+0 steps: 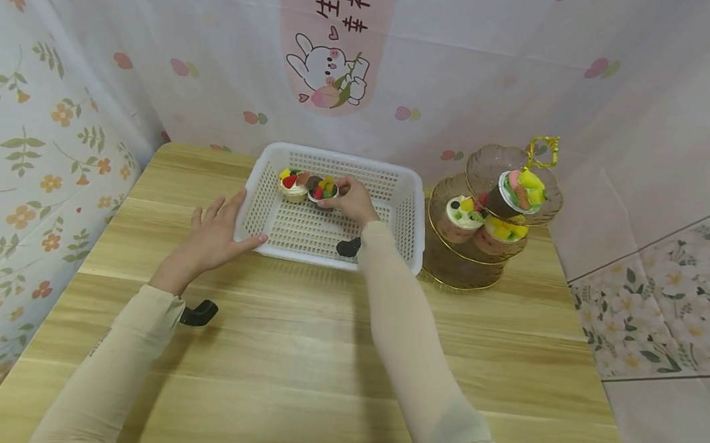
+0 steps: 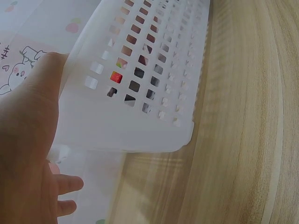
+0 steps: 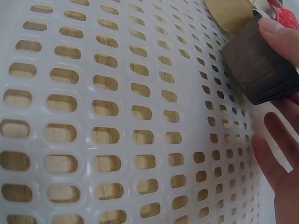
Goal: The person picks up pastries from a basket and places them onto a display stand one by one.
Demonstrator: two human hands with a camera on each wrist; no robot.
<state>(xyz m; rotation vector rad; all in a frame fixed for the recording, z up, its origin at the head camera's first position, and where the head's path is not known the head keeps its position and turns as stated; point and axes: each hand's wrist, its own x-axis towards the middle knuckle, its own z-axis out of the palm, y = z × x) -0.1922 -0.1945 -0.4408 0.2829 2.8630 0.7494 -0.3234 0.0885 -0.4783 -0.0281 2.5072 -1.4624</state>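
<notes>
A white perforated plastic basket point(image 1: 334, 155) stands at the back of the wooden table. Inside it, my right hand point(image 1: 356, 203) pinches a fruit-topped cupcake point(image 1: 324, 190) in a dark brown cup; the ridged cup side point(image 3: 261, 60) shows in the right wrist view. Just left of it sits a pale cream cupcake point(image 1: 294, 187) with red and yellow fruit. Something brown behind the two is partly hidden. My left hand point(image 1: 217, 234) rests at the basket's left front corner, fingers spread and thumb over the rim, as the left wrist view also shows.
Right of the basket stands a tiered, gold-rimmed tray stand point(image 1: 462, 280) with a gold handle point(image 1: 542, 151). One cupcake point(image 1: 522, 190) is on its top tier, others point(image 1: 460, 220) below. Printed cloth point(image 1: 219, 60) hangs behind the table.
</notes>
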